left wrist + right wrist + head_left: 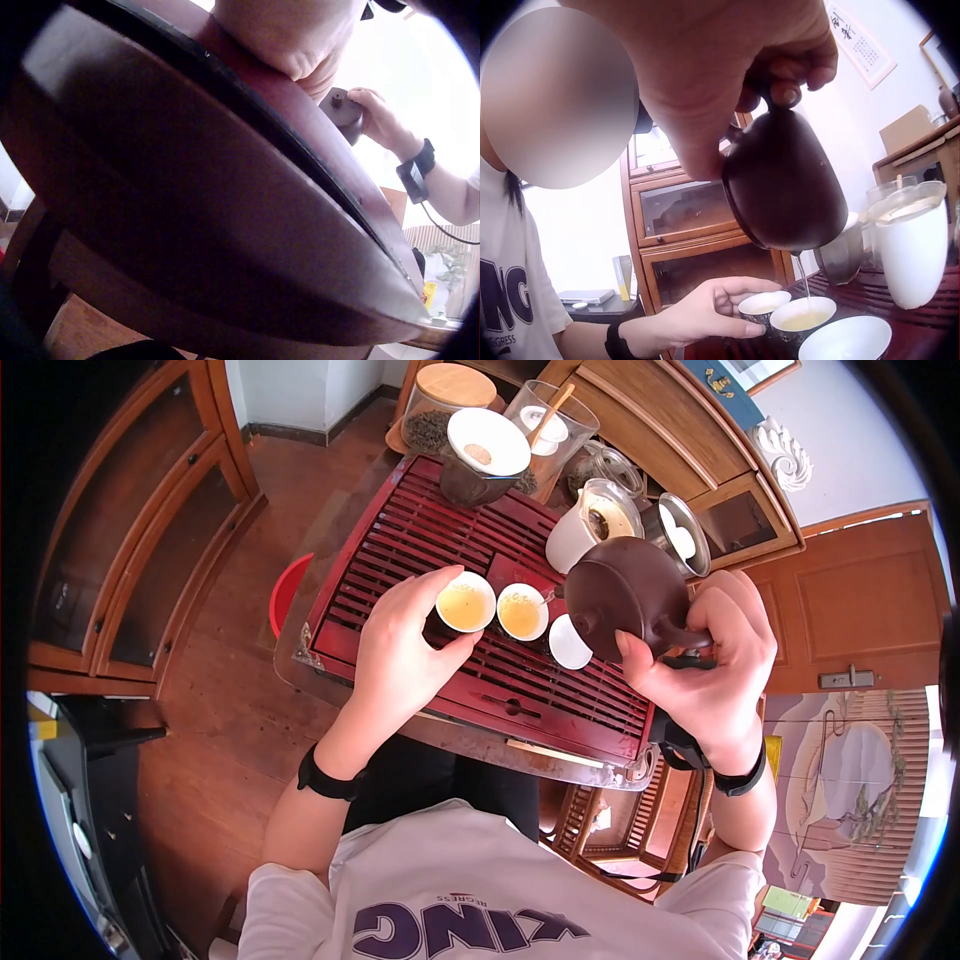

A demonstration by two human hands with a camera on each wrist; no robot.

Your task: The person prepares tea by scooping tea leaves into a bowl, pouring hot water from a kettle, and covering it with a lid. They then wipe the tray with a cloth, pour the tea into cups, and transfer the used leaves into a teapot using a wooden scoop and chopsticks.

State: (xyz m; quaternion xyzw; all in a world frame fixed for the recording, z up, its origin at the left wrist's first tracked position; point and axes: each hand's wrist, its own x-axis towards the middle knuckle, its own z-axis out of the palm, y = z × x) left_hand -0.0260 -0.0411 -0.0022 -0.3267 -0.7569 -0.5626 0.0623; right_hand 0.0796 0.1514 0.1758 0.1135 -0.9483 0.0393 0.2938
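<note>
My right hand grips a dark brown teapot by its handle, tilted over the tea tray. From its spout a thin stream runs into the middle teacup, which holds yellow tea. Around the leftmost teacup, also with yellow tea in it, my left hand curls its thumb and fingers. A third teacup, white inside, stands under the teapot's body. In the left wrist view the tray's side fills most of the picture, and the left fingers are out of sight.
Behind the cups stand a white pitcher with a strainer on top and a dark lidded bowl. Glass jars and a steel container line the far side. A wooden cabinet rises beyond them.
</note>
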